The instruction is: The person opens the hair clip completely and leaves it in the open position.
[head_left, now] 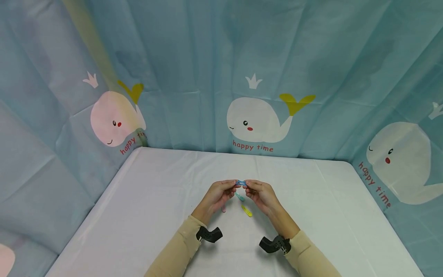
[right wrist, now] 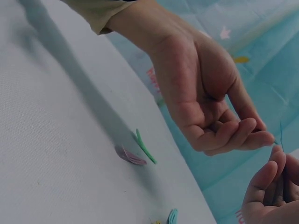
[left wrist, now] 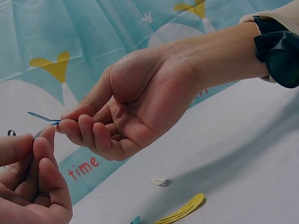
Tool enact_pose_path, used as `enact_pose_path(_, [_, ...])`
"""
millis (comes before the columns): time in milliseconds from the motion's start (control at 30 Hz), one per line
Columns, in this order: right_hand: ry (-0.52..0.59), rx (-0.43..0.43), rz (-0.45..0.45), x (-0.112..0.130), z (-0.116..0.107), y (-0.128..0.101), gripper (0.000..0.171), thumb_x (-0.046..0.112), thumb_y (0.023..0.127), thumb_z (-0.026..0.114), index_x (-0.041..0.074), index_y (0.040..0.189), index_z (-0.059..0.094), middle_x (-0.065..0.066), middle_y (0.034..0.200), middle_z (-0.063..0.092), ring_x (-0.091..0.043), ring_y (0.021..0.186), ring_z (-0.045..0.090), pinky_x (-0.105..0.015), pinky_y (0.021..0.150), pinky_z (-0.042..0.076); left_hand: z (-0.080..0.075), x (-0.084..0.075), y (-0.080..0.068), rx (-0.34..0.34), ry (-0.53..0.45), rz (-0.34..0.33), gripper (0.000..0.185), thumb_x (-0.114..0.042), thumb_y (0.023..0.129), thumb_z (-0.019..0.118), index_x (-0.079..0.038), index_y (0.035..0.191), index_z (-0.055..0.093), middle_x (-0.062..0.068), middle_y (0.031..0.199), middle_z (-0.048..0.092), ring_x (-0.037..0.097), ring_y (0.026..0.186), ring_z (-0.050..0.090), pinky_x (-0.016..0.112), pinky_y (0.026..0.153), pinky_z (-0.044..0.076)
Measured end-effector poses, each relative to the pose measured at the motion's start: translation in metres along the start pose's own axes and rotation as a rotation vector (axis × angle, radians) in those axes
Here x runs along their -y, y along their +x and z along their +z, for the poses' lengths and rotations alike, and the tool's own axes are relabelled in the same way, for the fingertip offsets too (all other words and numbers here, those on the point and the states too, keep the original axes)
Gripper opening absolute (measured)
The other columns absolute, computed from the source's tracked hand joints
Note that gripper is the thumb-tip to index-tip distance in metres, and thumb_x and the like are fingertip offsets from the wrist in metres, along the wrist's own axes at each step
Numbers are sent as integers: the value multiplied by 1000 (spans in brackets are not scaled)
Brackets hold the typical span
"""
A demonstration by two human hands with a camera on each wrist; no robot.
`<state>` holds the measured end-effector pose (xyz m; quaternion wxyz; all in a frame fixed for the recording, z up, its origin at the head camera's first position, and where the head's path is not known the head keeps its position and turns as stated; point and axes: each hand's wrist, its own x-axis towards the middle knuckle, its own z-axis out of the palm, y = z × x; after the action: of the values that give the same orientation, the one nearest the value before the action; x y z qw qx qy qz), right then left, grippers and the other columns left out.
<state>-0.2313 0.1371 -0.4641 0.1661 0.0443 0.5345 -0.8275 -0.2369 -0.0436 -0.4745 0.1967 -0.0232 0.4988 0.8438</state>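
Observation:
A blue snap hair clip (head_left: 241, 182) is held up over the table between both hands, with its two arms spread apart in the left wrist view. My left hand (head_left: 217, 195) pinches one end between thumb and fingers. From the other side, my right hand (head_left: 263, 196) pinches the opposite end. Below the hands, a teal hair clip (head_left: 239, 196) and a yellow hair clip (head_left: 247, 210) lie on the table. A pink hair clip (right wrist: 132, 157) and a green one (right wrist: 145, 148) lie beneath the left hand. The fingertips cover the blue clip's ends.
The table (head_left: 155, 215) has a white cover. One whitish hair clip (left wrist: 160, 181) lies near the yellow one. Blue curtains printed with whales (head_left: 257, 119) hang behind the table and along its sides. Each wrist wears a black camera mount (head_left: 209, 234).

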Motion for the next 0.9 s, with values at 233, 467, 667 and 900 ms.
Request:
enact_pose_path(233, [-8, 8, 4, 2, -1, 1, 24, 6, 99, 52, 10, 85, 71, 3, 77, 71, -7, 68, 62, -20, 69, 52, -1, 1, 1, -7, -8, 3, 20, -6, 97, 55, 5, 111, 64, -3, 82, 73, 2, 70, 59, 17, 66, 48])
enact_pose_path(467, [-23, 41, -9, 7, -3, 3, 26, 5, 99, 52, 12, 85, 72, 3, 78, 71, -7, 69, 61, -20, 70, 52, 1, 0, 1, -10, -21, -4, 14, -8, 98, 56, -4, 100, 69, -2, 84, 73, 4, 72, 60, 17, 68, 48])
enact_pose_path(667, [-44, 88, -5, 13, -5, 4, 27, 3, 99, 51, 12, 85, 73, 3, 78, 71, -6, 70, 62, -20, 70, 53, 2, -3, 2, -7, -39, -12, 15, -6, 98, 54, -7, 96, 69, -3, 84, 72, 4, 72, 60, 17, 68, 48])
enact_pose_path(900, [-61, 103, 8, 22, -7, 8, 24, 5, 98, 55, 11, 86, 75, 2, 79, 71, -6, 70, 62, -19, 70, 54, 3, -10, 5, -11, -35, -3, 16, -7, 98, 55, -9, 94, 70, -3, 83, 73, 4, 71, 59, 16, 68, 48])
